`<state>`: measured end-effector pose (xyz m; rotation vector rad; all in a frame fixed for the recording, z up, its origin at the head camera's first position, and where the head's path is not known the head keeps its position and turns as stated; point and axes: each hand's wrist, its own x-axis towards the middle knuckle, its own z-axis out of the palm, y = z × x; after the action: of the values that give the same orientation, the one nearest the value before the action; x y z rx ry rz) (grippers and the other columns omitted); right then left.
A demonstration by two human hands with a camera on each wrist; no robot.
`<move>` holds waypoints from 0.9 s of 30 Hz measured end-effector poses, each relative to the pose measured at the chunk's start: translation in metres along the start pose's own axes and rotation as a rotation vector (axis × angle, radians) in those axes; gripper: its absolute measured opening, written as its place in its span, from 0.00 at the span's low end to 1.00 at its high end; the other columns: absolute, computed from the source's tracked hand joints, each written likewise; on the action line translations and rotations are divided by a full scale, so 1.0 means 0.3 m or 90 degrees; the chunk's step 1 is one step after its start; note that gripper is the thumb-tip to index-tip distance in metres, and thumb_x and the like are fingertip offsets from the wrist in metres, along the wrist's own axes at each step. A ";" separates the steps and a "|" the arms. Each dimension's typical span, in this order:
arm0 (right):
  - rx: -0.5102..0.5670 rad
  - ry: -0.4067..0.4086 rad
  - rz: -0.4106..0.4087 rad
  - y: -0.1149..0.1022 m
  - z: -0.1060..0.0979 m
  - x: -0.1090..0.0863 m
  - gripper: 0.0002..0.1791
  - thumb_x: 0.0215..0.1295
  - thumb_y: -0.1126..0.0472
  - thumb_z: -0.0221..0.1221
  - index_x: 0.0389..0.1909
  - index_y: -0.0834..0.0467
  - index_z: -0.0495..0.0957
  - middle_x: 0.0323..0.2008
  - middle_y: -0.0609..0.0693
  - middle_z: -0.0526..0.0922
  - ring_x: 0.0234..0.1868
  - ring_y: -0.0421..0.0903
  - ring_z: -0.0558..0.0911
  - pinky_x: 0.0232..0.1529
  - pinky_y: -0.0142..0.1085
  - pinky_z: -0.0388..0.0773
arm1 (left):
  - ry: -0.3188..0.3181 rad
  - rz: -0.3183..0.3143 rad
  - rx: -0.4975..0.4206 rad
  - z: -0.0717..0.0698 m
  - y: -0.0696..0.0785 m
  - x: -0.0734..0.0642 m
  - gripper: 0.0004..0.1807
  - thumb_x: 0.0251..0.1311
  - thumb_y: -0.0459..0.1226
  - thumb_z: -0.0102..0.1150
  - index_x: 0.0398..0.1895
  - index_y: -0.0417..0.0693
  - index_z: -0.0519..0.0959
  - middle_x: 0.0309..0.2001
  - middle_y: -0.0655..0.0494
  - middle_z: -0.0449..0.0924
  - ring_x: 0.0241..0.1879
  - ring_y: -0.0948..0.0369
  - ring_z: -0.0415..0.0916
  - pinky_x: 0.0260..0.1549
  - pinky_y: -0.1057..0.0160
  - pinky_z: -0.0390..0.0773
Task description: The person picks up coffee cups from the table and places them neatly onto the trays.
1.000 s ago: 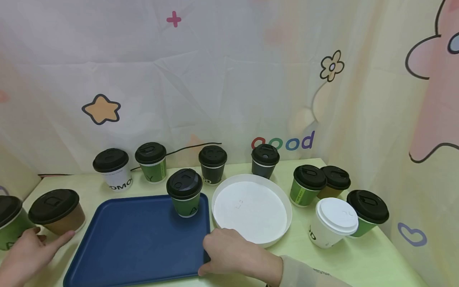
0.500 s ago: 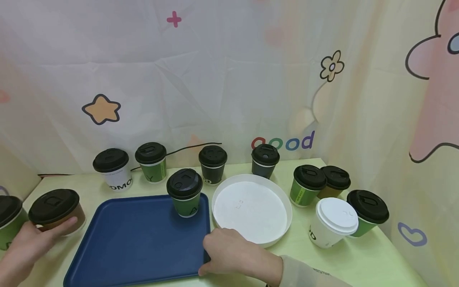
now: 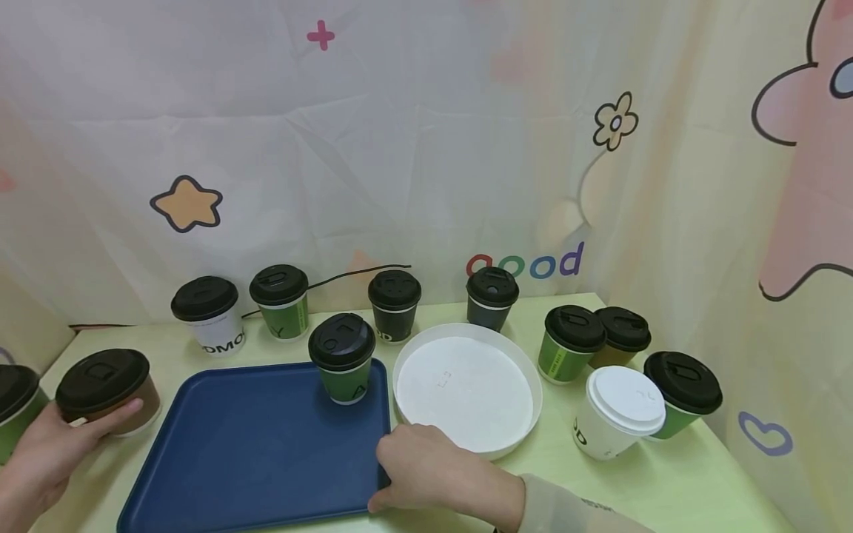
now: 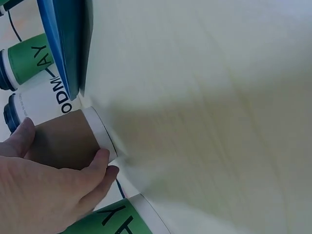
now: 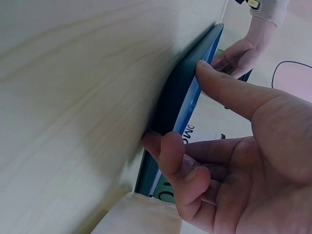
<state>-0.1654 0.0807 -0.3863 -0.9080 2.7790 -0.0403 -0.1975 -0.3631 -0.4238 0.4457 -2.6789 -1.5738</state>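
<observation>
My left hand (image 3: 56,451) grips a brown paper coffee cup (image 3: 126,414) with a black lid, left of the tray. In the left wrist view the thumb lies on one side of the brown cup (image 4: 63,139) and fingers reach around the other, near its base. A green cup (image 3: 20,422) with a black lid stands just left of that hand. My right hand (image 3: 443,474) holds the near right corner of a blue tray (image 3: 253,451), thumb at the rim and fingers curled at the side. On the tray's far right corner stands a green black-lidded cup (image 3: 343,359).
A round white dish (image 3: 466,392) sits right of the tray. Behind stand a white cup (image 3: 209,318), a green cup (image 3: 280,303) and two dark cups. At right are a white-lidded cup (image 3: 620,414) and several black-lidded ones. A patterned curtain (image 3: 400,148) hangs behind.
My left hand has moved up against the brown cup and closed around it; the cup has shifted very slightly. The right hand and tray have stayed in place.
</observation>
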 end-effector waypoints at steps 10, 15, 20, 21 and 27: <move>-0.005 0.006 0.001 -0.002 -0.002 -0.003 0.25 0.51 0.36 0.76 0.22 0.52 0.82 0.18 0.42 0.74 0.23 0.37 0.72 0.24 0.35 0.74 | 0.019 0.049 0.040 0.004 0.028 -0.038 0.53 0.69 0.55 0.63 0.84 0.47 0.43 0.77 0.31 0.47 0.74 0.32 0.44 0.60 0.34 0.66; 0.004 -0.002 0.003 -0.003 -0.004 -0.003 0.24 0.52 0.36 0.76 0.22 0.53 0.83 0.18 0.42 0.74 0.23 0.37 0.72 0.24 0.35 0.74 | -0.003 0.003 0.048 0.022 0.100 -0.058 0.59 0.68 0.58 0.62 0.81 0.36 0.35 0.77 0.23 0.36 0.72 0.24 0.40 0.57 0.22 0.59; 0.008 -0.005 0.005 -0.002 -0.004 -0.003 0.24 0.52 0.36 0.76 0.22 0.53 0.82 0.19 0.42 0.74 0.23 0.37 0.72 0.25 0.35 0.74 | -0.062 -0.014 0.056 0.056 0.164 -0.076 0.62 0.67 0.59 0.62 0.80 0.31 0.33 0.76 0.21 0.36 0.72 0.24 0.43 0.59 0.25 0.59; 0.007 -0.003 0.005 -0.002 -0.004 -0.004 0.24 0.51 0.36 0.76 0.22 0.53 0.82 0.18 0.42 0.74 0.23 0.37 0.72 0.25 0.35 0.74 | -0.075 -0.007 0.055 0.063 0.173 -0.079 0.62 0.67 0.59 0.63 0.80 0.30 0.34 0.76 0.21 0.37 0.72 0.24 0.43 0.60 0.25 0.59; 0.003 0.005 0.001 -0.001 -0.004 -0.005 0.24 0.51 0.36 0.76 0.21 0.52 0.82 0.18 0.42 0.74 0.22 0.37 0.72 0.24 0.35 0.74 | -0.136 0.021 0.038 0.114 0.210 -0.095 0.61 0.67 0.55 0.66 0.80 0.30 0.36 0.76 0.23 0.41 0.74 0.27 0.41 0.62 0.26 0.55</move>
<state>-0.1643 0.0813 -0.3849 -0.9055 2.7858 -0.0489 -0.1902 -0.2980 -0.3829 0.2454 -2.8784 -1.6234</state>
